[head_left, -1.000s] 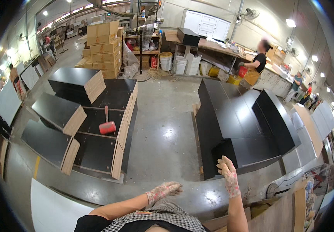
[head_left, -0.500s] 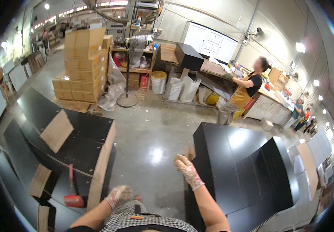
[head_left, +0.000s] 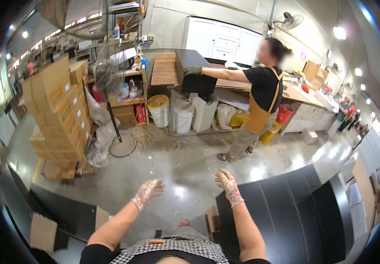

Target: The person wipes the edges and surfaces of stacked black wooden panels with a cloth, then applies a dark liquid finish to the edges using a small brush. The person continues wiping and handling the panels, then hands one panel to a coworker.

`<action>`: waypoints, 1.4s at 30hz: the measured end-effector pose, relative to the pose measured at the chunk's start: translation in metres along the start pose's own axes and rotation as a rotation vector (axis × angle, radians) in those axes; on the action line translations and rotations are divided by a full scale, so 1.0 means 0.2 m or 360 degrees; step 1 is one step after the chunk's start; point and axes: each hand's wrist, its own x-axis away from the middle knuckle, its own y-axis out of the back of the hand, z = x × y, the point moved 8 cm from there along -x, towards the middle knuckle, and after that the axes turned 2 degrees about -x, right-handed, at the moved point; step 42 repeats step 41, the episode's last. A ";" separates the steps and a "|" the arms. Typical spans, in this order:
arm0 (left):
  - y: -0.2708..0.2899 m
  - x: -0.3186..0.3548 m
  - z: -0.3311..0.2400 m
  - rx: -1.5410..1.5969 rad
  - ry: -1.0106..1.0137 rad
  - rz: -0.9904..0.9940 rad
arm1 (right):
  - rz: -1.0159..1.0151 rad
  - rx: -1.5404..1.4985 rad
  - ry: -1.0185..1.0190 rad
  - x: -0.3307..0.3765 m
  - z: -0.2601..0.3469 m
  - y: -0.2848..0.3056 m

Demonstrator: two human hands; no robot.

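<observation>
Both my hands wear pale work gloves with reddish marks and hang over the grey floor, holding nothing. My left hand points rightward with its fingers stretched out. My right hand is raised, its fingers loosely bent and apart, just beyond the near left corner of a black panelled piece. On my left lie more black panels, with a cardboard block on them. Ahead, a co-worker in a tan apron rests a gloved hand on a black box atop the workbench.
Stacked cartons stand at the left. A pedestal fan and a coiled hose are before the shelf. White buckets sit under the bench. White cabinet doors lean on the wall.
My view has turned and moved forward. My left hand has risen from beside my body and reaches ahead. The co-worker has stretched an arm to the black box. The red mallet has left view.
</observation>
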 end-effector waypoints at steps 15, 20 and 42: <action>0.54 -1.74 -0.24 0.0285 0.0402 -0.0142 | 0.0073 -0.0229 -0.0110 -1.99 0.07 -0.05; 0.54 -2.43 -0.62 0.0167 0.0350 -0.0010 | -0.0197 0.0020 -0.0183 -2.40 0.20 -0.07; 0.45 -3.39 -1.30 0.0252 -0.0061 -0.0184 | -0.0345 -0.0099 -0.0115 -2.96 0.35 0.09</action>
